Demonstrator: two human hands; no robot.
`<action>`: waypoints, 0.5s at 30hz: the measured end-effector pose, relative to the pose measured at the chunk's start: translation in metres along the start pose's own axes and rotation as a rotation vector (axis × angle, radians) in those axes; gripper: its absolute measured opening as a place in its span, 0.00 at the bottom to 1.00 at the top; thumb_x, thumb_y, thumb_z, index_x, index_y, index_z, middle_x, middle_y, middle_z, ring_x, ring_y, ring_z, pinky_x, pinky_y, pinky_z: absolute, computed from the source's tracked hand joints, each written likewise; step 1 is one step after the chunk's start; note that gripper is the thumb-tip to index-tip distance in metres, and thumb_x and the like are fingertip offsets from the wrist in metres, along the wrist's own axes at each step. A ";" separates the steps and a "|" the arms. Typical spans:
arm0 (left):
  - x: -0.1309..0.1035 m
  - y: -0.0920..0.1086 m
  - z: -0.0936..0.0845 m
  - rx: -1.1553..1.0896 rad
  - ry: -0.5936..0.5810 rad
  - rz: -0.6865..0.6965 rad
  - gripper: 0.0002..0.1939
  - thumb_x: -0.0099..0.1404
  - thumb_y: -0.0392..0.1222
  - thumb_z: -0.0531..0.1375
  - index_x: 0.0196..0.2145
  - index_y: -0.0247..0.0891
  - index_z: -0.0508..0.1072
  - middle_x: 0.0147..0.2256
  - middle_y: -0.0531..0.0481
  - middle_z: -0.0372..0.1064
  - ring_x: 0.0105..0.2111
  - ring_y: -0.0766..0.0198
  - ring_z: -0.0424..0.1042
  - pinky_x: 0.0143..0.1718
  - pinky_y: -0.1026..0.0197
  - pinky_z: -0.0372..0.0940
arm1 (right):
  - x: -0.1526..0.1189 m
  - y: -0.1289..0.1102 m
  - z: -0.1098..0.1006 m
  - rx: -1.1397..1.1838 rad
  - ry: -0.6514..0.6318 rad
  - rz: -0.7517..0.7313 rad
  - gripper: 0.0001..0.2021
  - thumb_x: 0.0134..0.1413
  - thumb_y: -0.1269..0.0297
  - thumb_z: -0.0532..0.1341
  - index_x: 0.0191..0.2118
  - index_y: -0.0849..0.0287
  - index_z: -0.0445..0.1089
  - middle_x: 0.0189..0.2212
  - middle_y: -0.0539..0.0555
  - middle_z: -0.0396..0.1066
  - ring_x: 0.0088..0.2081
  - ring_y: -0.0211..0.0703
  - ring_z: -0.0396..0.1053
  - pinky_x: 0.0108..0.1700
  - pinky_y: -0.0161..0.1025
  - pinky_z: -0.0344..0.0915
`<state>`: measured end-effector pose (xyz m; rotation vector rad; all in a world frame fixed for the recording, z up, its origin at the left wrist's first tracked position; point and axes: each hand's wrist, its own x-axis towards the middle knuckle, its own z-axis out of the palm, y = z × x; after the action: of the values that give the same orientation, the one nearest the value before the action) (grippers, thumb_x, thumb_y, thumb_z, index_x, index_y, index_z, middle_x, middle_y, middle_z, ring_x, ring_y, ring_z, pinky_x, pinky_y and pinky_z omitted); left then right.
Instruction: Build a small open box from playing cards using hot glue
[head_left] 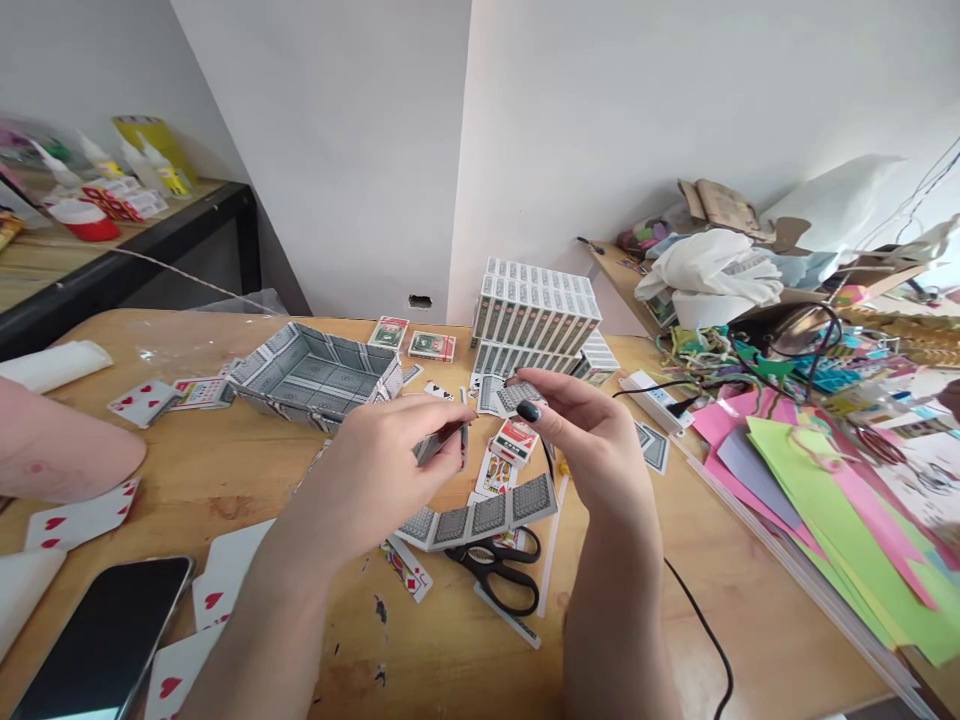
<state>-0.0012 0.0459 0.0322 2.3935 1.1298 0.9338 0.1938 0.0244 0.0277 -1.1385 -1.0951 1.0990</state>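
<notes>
Pinching a grey card (435,444) in left hand (379,470), a patterned card (519,399) in right hand (606,450). Near card tray (319,385) at ten o'clock, black scissors (482,560) at six.

Looks like smooth pale wood with a soft sheen across the counter (225,480). Shows black, dull plastic on the handles of the scissors (481,553). Just beyond the scissors, looks like stiff, smooth paper in the card strip (489,514), and likewise in the tray (315,380) farther left. Left of the scissors, shines like dark glass on the phone (105,640). Beyond them, far left, gleams as crinkled plastic in the clear film (191,340). Right of the scissors, shows as matt paper in the green sheets (817,520).
</notes>
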 end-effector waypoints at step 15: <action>-0.002 -0.002 0.001 0.072 0.025 0.007 0.11 0.62 0.36 0.56 0.41 0.41 0.75 0.39 0.55 0.76 0.35 0.67 0.74 0.36 0.66 0.67 | -0.001 0.000 0.004 0.015 -0.024 0.038 0.17 0.40 0.61 0.71 0.41 0.54 0.76 0.37 0.52 0.77 0.37 0.41 0.73 0.42 0.39 0.71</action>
<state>-0.0023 0.0458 0.0300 2.4505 1.1839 0.9431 0.1901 0.0242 0.0275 -1.1406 -1.0861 1.1514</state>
